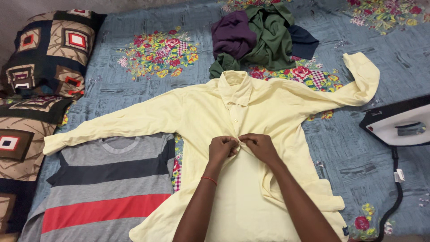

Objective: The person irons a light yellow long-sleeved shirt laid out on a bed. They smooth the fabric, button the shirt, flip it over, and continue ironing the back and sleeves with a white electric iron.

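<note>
Head view. We see a pale yellow shirt [251, 112] spread face up on a bed [134, 85] covered with a blue floral sheet. The collar points away from us and both sleeves are stretched outward; the right sleeve bends upward near its cuff.

Our left hand [221, 149] and right hand [260, 147] meet at the front placket of the shirt, roughly at mid-chest. Both hands are narrowly closed, each pinching shirt fabric between fingers and thumb. The fingertips of the two hands touch or nearly touch; we cannot tell which. A red thread band [208, 180] sits on the left wrist.

A striped tee [107, 183], grey with a dark band and a red band, lies flat just beside the shirt on the left; the shirt's left sleeve overlaps its neckline edge.

A heap of clothes [260, 38], in purple, green and dark blue, lies beyond the collar, touching or just behind it.

An iron [398, 127], white and black, rests on the bed at the right edge, well apart from the hands. Its black cord [396, 188] runs toward us.

Patterned pillows [40, 67] are stacked along the left edge of the bed.
</note>
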